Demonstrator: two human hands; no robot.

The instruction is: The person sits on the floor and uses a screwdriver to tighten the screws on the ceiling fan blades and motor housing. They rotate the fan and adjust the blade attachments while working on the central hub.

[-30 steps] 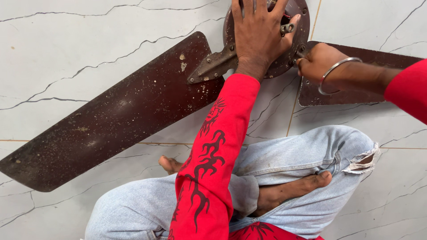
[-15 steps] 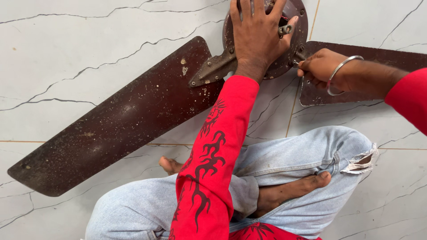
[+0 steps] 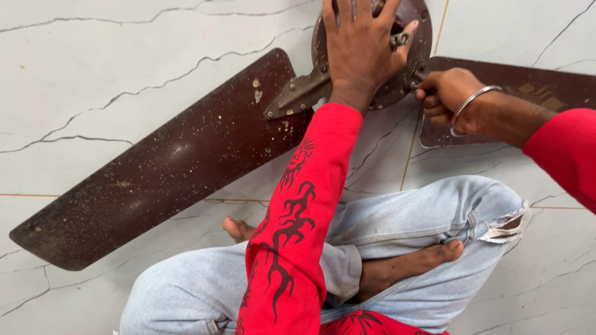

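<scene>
The left hand (image 3: 363, 46) is lying spread and flat on the fan's round motor hub (image 3: 406, 59) at 12 o'clock, while the right hand (image 3: 448, 96) is clenching a small tool at the hub's 4 o'clock edge — best keeping the hub pinned so nothing is turning.

2 fan blades (image 3: 161, 174) — 1 motor hub (image 3: 413, 43) — 2 hands (image 3: 360, 53), 1 bangle (image 3: 469, 105).

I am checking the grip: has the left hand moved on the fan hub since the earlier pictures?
No. The left hand lies flat on the same part of the fan hub.
</scene>
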